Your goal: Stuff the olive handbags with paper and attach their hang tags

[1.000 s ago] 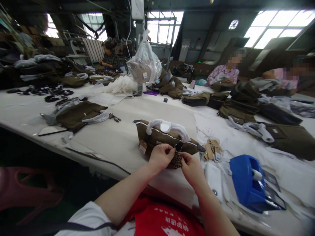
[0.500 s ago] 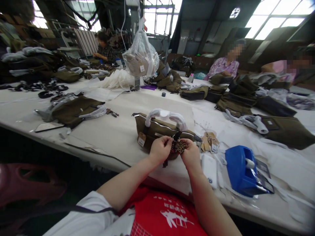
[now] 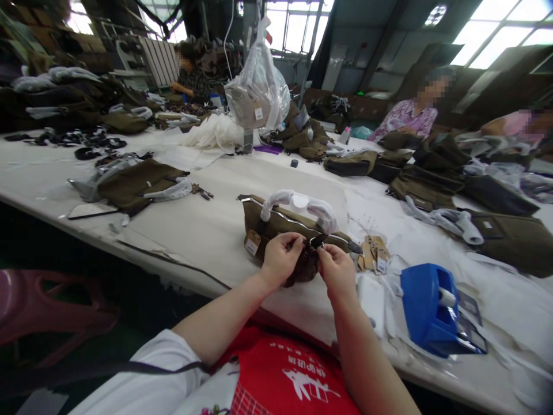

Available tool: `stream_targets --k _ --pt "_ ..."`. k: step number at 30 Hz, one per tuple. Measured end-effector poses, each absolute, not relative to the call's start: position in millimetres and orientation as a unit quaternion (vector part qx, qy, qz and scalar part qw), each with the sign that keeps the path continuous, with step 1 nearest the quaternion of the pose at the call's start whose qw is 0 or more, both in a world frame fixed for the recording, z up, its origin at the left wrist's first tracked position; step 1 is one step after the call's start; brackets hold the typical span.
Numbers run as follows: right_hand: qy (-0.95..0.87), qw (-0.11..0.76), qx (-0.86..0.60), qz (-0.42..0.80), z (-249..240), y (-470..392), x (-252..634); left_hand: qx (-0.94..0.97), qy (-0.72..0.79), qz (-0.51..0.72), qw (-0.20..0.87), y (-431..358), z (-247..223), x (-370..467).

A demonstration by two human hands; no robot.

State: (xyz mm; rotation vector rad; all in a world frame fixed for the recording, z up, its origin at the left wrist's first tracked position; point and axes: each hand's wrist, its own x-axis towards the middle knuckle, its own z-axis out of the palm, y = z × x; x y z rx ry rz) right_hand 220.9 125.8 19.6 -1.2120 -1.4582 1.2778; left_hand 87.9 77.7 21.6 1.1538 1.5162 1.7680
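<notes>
An olive handbag (image 3: 280,218) stands on the table before me, its handle (image 3: 298,203) wrapped in white film and its silver zip along the top. A paper tag (image 3: 253,243) hangs at its left end. My left hand (image 3: 283,256) is closed in a pinch at a dark, leopard-print bag charm (image 3: 306,266) on the bag's front. My right hand (image 3: 337,266) pinches beside the metal ring (image 3: 317,242) below the handle's right base. Fingers partly hide the charm and what joins it to the ring.
Right of the bag lie tan paper tags (image 3: 375,251), a white phone-like object (image 3: 370,302) and a blue tape dispenser (image 3: 427,311). Another olive bag (image 3: 133,187) lies left. Bags are piled farther back, where co-workers sit. A pink stool (image 3: 52,305) stands below left.
The leopard-print piece has left my right fingers and hangs lower between the hands. My right fingers have come up to the ring. The view has shifted slightly left.
</notes>
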Motion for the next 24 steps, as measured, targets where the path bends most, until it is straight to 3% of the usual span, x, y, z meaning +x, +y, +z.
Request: stream_targets --k 5,12,15,20,24 --pt "-0.551 0.404 -0.468 0.561 26 122 219 0.296 0.467 0.696 0.459 79 41 76" --pt "-0.528 0.409 -0.456 0.588 25 120 220 0.192 0.403 0.697 0.561 77 46 84" --pt "-0.515 0.411 -0.45 0.603 23 120 221 0.214 0.366 0.703 0.572 71 45 87" --pt "-0.507 0.411 -0.445 0.613 24 119 220 0.283 0.47 0.709 0.444 60 35 86" --pt "-0.521 0.417 -0.445 0.597 26 117 220 0.215 0.466 0.687 0.514 55 31 83"
